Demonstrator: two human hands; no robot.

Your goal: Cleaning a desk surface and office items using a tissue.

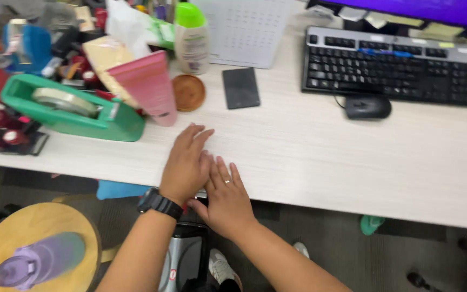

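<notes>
My left hand [186, 162] lies flat on the pale wooden desk [320, 157] near its front edge, fingers together and stretched forward; a black watch [159, 203] is on that wrist. My right hand [226, 197] rests beside it at the desk's edge, fingers extended, with a ring on one finger. The two hands touch side by side. A small pale object shows between them at the edge; what it is I cannot tell. Neither hand visibly grips anything.
A green tape dispenser [71, 111], a pink tube [149, 86], a round brown coaster [188, 92], a dark card-sized case [240, 87], a lotion bottle [191, 40], black keyboard [390, 67] and mouse [367, 107] are on the desk. A round stool with a purple bottle [39, 259] stands below left.
</notes>
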